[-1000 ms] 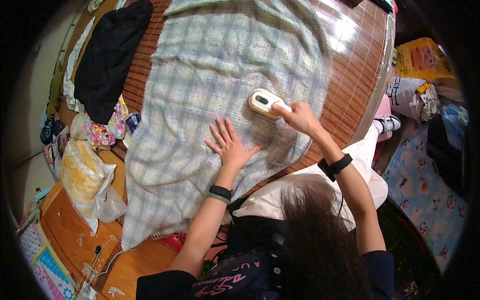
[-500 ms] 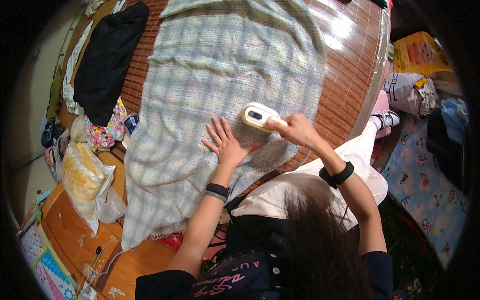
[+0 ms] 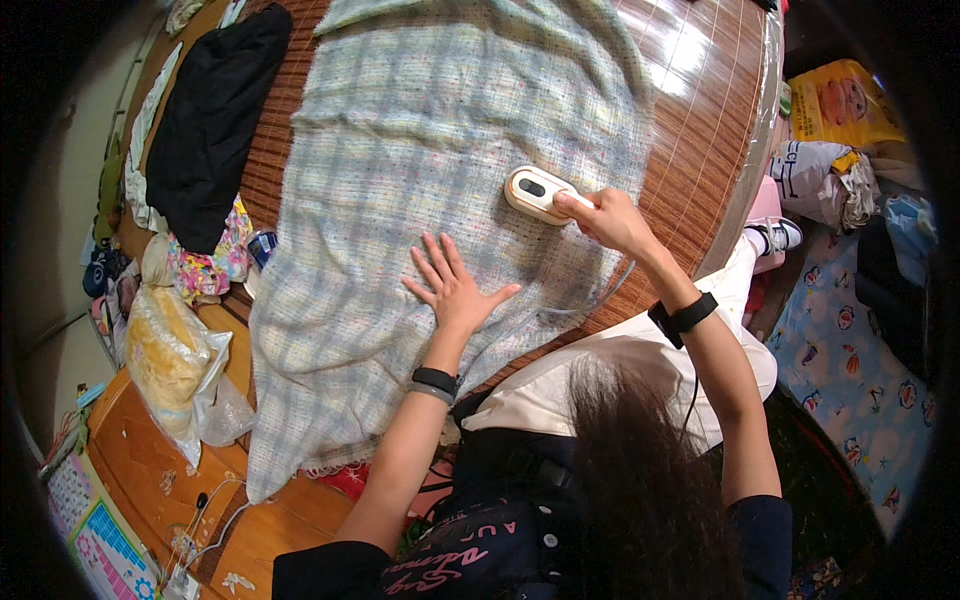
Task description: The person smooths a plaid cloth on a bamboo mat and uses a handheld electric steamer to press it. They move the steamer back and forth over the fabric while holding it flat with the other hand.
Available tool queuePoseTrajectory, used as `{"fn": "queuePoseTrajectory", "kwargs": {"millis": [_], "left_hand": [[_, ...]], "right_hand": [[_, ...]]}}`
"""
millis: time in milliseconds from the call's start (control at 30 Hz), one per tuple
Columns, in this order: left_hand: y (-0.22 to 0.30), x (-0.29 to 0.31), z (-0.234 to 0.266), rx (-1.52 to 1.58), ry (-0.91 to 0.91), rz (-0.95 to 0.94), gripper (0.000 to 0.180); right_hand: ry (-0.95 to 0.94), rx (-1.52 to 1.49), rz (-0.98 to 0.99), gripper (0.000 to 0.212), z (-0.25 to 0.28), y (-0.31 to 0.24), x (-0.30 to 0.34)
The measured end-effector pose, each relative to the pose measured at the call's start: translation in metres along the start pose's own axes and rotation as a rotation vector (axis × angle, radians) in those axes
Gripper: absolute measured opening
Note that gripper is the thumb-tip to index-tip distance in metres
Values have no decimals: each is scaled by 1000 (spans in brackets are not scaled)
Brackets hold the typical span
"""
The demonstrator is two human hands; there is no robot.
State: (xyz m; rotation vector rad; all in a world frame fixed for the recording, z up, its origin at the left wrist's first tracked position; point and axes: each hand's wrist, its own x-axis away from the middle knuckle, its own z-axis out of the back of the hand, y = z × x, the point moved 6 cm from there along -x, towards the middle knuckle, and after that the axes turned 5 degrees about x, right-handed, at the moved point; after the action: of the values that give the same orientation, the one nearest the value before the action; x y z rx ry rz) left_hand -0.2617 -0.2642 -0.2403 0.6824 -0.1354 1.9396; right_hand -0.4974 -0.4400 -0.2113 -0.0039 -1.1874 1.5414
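Observation:
A pale plaid cloth (image 3: 390, 190) with a fringed edge is spread over the brown slatted mat, its surface wavy with creases. My left hand (image 3: 455, 290) lies flat on it, fingers spread. In my right hand (image 3: 612, 220) is a small white handheld iron (image 3: 540, 195) with a dark oval on top, gripped by its handle. The iron rests on the cloth, ahead and to the right of my left hand; its underside is hidden. From the handle a light cord (image 3: 590, 308) curves back over the cloth toward my left hand.
Dark folded fabric (image 3: 215, 120) lies at the far left, beside a colourful printed cloth (image 3: 212, 262). A clear plastic bag with yellow contents (image 3: 170, 350) sits on the wooden surface (image 3: 130, 430). Right of the glossy brown mat (image 3: 700, 130) are bags and a blue patterned sheet (image 3: 850, 370).
My right hand has slid the iron forward and a little to the right across the cloth. More of its cord shows. My left hand stays in place.

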Motion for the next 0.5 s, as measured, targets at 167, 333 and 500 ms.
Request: {"fn": "queuePoseTrajectory", "kwargs": {"millis": [167,333,500], "left_hand": [[1,2,2,6,30,-10,156],[5,5,9,-38,16,-4,148],[40,32,27,-9,298,-268,98]], "right_hand": [[80,-27,-4,81,5,-3,3],[109,-124,-63,74,13,-2,17],[-37,-210,-84,79,4,5,56]]}}
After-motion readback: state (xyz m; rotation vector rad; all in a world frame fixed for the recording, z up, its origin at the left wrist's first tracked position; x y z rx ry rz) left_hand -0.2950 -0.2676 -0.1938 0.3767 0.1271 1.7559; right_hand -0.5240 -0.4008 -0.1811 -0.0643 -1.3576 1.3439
